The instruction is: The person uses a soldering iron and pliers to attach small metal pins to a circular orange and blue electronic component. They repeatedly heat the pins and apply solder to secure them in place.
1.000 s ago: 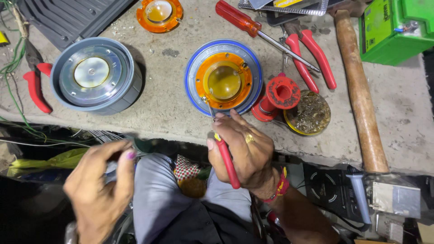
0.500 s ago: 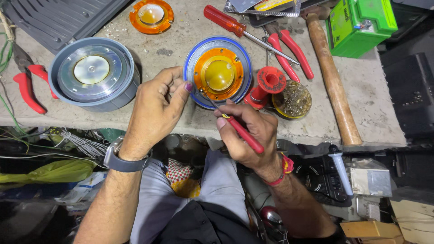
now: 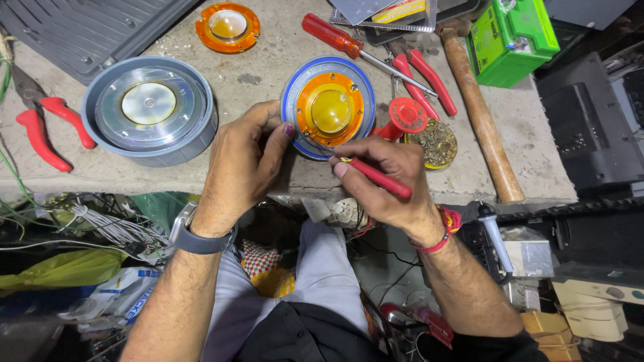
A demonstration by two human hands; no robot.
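At the near edge of the workbench (image 3: 268, 80), the right hand (image 3: 389, 181) is closed around a small red-handled screwdriver (image 3: 376, 177), its tip aimed at the lower rim of the round blue and orange speaker part (image 3: 329, 107). The left hand (image 3: 245, 157) is half curled, holding nothing, with thumb and fingertips pressed against the left side of that same disc to steady it.

The disc lies flat but close to the bench edge, with the person's lap and a tangle of wires below. If the tip skids off the rim, it could jab the left thumb just beside it, or scratch the orange dome. A hard push toward the body might also slide the disc off the edge.

Touching the disc on the right are a red spool (image 3: 408, 115) and a small dish of screws (image 3: 433, 142); a jolt could knock the dish and scatter the screws. Farther out lie a big red screwdriver (image 3: 335, 37), red pliers (image 3: 426, 77), a hammer (image 3: 479, 114), a grey round housing (image 3: 151, 110) and a green box (image 3: 513, 40), all well apart from the work.
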